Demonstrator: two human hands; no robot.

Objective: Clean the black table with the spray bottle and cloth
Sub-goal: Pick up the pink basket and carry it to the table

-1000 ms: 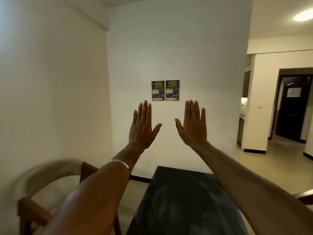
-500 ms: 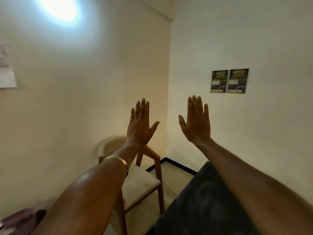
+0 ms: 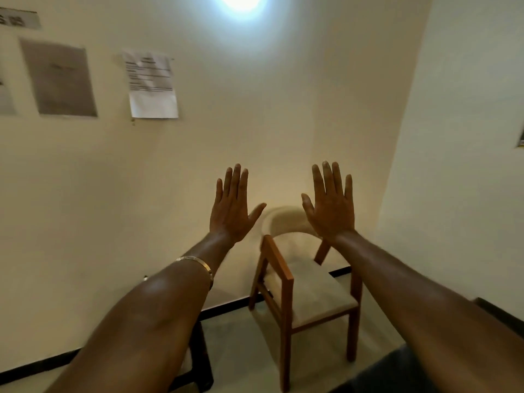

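At the bottom right edge we just catch a dark corner of the black table (image 3: 397, 373). Mid-frame, our left hand (image 3: 231, 211) and right hand (image 3: 330, 207) are raised, fingers straight and spread wide, holding nothing. Behind them stands a wooden chair (image 3: 303, 290); papers (image 3: 151, 83) hang upper left.

Desk: only a dark corner (image 3: 391, 373) shows at the lower right edge; its top is blurred.
Floor: pale (image 3: 241, 344), with a black skirting line where it meets the wall.
On floor: wooden chair (image 3: 309, 296) with a light cushioned seat, beside the desk corner.
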